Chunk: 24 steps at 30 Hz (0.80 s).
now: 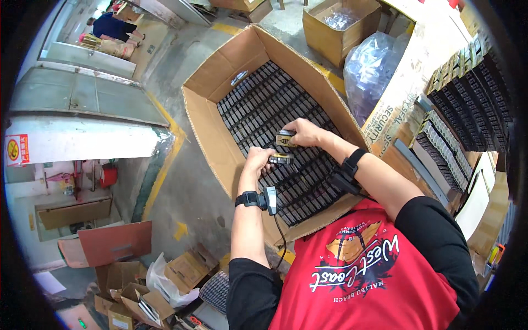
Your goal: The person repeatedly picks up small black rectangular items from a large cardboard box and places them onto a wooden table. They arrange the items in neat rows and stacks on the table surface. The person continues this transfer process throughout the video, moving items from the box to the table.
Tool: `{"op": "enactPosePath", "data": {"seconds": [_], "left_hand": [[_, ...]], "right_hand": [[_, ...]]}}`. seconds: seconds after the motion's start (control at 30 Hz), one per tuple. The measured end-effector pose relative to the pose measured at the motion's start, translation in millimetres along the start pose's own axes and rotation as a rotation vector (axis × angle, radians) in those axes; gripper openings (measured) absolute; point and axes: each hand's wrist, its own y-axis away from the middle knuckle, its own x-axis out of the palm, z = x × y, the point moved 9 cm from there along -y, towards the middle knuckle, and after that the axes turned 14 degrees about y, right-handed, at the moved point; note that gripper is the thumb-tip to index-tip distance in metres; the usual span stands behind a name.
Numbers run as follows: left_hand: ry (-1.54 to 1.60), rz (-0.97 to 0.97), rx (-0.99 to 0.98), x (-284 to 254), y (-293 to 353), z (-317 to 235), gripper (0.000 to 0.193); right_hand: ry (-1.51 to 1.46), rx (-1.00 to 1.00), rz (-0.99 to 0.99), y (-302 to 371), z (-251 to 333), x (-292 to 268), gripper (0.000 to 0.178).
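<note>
Both my hands are inside a large open cardboard carton [212, 129], above many tight rows of small dark packs [258, 93]. My left hand [257, 161] is closed on a small black-and-yellow pack [281, 158], seen edge-on. Slightly farther off and to the right, my right hand [306, 133] grips another small yellow-and-black pack [285, 138] by its right end. The two held packs are close to each other, just above the rows. What the packs contain cannot be made out.
To the right, a wooden table [404, 104] bears stacked dark packs [467, 99]. Beyond the carton are a clear plastic bag [374, 71] and a smaller open box [330, 33]. Several boxes [124, 280] lie at the lower left. A person [113, 26] is far off at the upper left.
</note>
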Motion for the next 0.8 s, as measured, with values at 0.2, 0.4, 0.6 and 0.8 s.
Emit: {"op": "enactPosePath", "data": {"seconds": [0.2, 0.4, 0.6, 0.8], "left_hand": [[0.190, -0.037, 0.021, 1.2, -18.5, 15.1, 0.026], [0.203, -0.024, 0.123, -7.7, -13.1, 4.3, 0.017], [0.119, 0.196, 0.376, 8.9, 24.7, -36.8, 0.025], [0.234, 0.384, 0.446, 15.2, 36.0, -40.7, 0.030]], "right_hand": [[-0.033, -0.118, 0.168, 15.0, 32.9, 17.7, 0.044], [-0.006, -0.071, 0.041, 4.3, 14.5, 19.4, 0.048], [-0.534, 0.385, 0.194, 3.6, -25.5, 18.1, 0.040], [-0.692, 0.356, 0.427, 24.1, 3.8, 30.8, 0.044]]}}
